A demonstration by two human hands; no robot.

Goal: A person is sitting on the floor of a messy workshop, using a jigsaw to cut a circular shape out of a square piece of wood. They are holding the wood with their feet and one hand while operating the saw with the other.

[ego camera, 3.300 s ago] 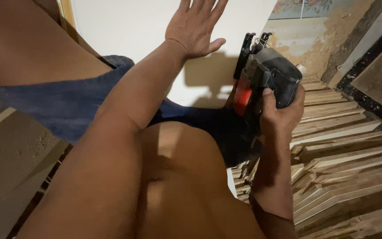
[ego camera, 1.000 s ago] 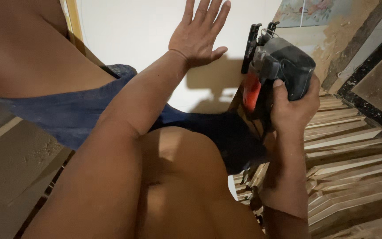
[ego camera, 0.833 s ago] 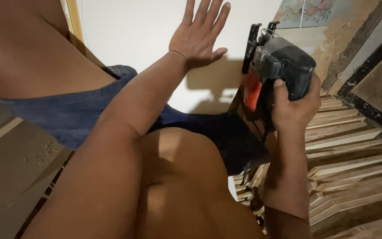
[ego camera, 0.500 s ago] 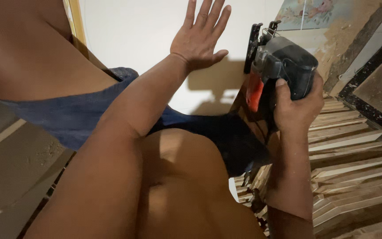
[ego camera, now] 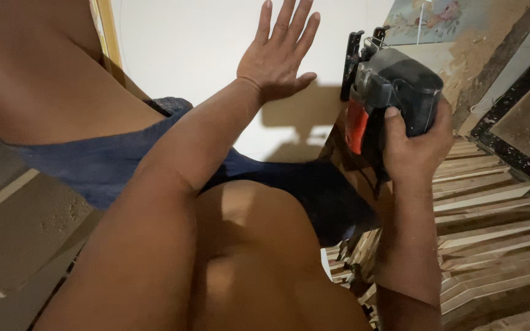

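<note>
left hand [ego camera: 276, 58] – open, flat on white panel [ego camera: 185, 49] | right hand [ego camera: 417, 147] – closed around grey jigsaw [ego camera: 394, 92] | wood strips [ego camera: 492, 208] below

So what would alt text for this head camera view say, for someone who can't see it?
Seen from above, a person's left hand lies flat, fingers spread, on a white panel, while the right hand grips a dark grey and red power saw at the panel's edge. Thin wooden strips lie stacked at right.

Bare white board [ego camera: 191, 49] open around the flat left hand [ego camera: 275, 58] — power saw [ego camera: 387, 98] and stacked wood strips [ego camera: 492, 214] crowding the right.
</note>
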